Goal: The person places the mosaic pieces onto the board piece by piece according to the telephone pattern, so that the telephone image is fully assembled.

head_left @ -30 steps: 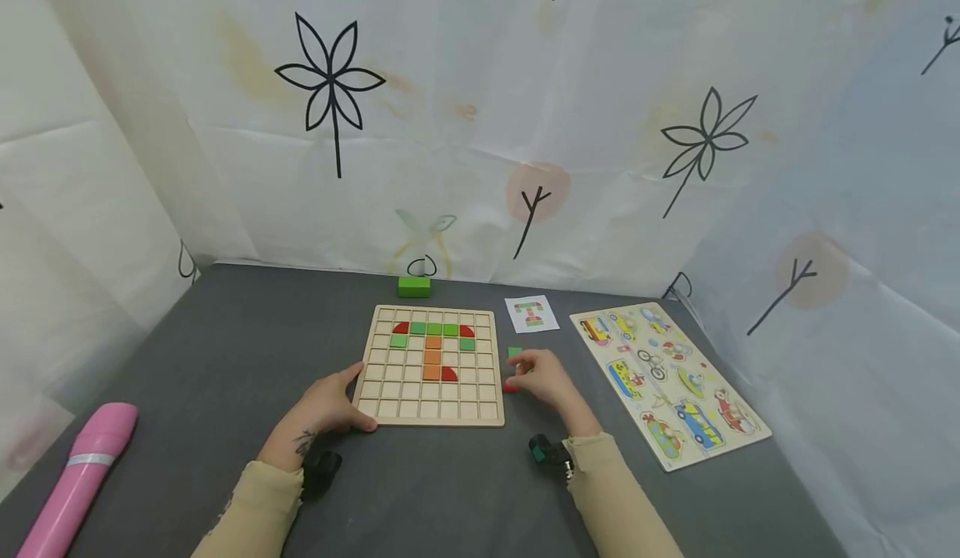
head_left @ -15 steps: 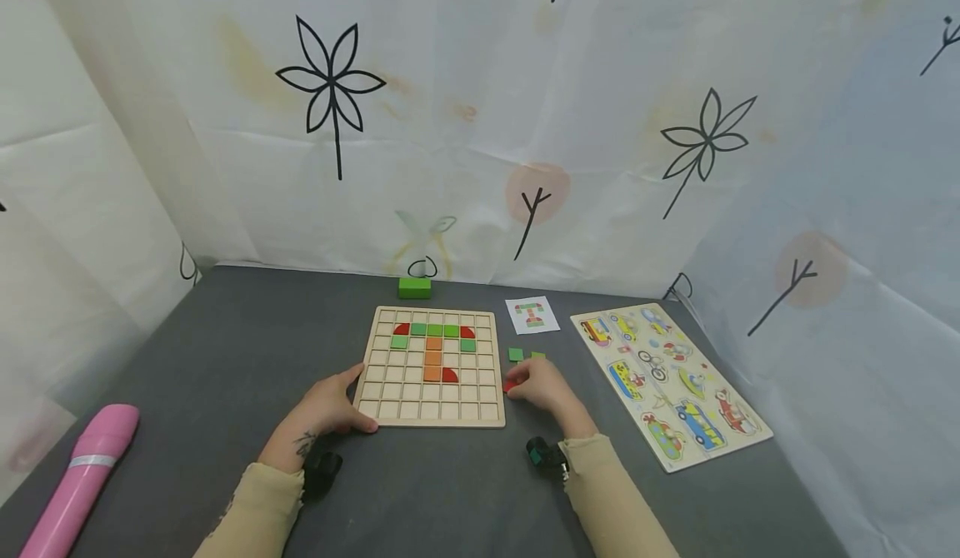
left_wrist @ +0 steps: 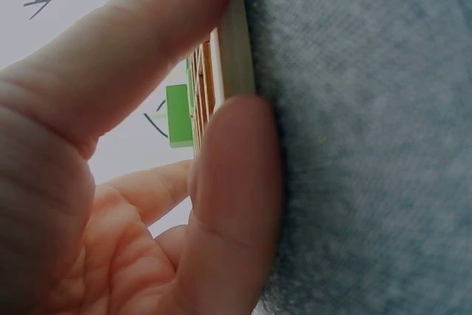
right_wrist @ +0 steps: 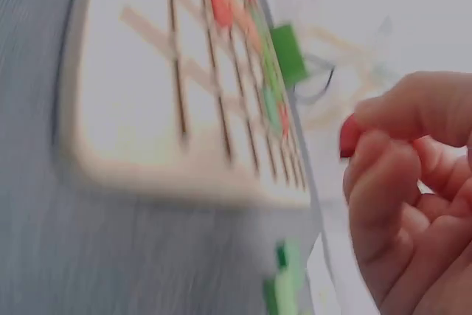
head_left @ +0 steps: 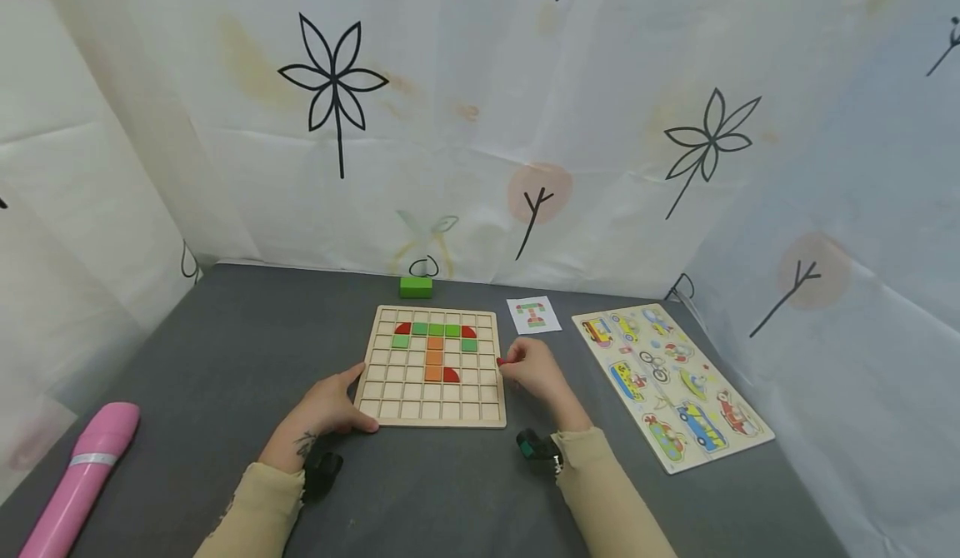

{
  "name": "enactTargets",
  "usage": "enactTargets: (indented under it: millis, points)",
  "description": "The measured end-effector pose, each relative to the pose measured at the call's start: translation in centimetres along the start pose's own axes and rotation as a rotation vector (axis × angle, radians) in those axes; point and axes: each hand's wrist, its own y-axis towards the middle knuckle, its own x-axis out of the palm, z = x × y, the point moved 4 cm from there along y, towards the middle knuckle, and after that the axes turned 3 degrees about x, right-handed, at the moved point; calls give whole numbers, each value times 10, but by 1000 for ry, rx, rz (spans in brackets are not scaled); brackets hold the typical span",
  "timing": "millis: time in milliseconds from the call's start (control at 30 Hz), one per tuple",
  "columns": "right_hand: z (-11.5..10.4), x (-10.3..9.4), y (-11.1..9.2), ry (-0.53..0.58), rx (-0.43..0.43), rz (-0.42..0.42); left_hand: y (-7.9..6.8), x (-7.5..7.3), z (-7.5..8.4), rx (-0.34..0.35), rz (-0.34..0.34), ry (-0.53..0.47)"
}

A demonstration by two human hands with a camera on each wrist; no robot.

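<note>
A wooden grid board lies flat on the grey table, with green, orange and red pieces set in its squares. My left hand touches the board's near left corner, thumb at the front edge and fingers along the left side. Between thumb and fingertips my right hand pinches a small red piece, just beside the board's right edge. In the right wrist view this piece is raised off the table, and its full shape is hidden. Loose green pieces lie on the table right of the board; the right hand covers them in the head view.
A small card with a printed pattern lies behind the right hand. Farther right is a picture puzzle board. A green block stands behind the grid board, and a pink microphone lies at the far left.
The right hand has taken up the red piece from the table right of the board and moved it slightly away from me, to the board's edge. The left hand stays in place.
</note>
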Motion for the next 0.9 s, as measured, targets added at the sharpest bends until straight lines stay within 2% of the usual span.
enactTargets:
  millis: [100,233,367,600,900]
  points:
    - [-17,10,1,119,-32,-47,0,0,0,-3,1,4]
    - [-41,28,2,147,-115,-110,-1,0,1,3,-4,10]
    - [-55,50,4,96,-154,-147,-3,-1,2,14,-7,19]
    - [-65,84,10,-13,-134,-156,-1,-1,1,14,-14,34]
    - [-70,101,11,-266,-206,-168,1,0,0,18,-10,29]
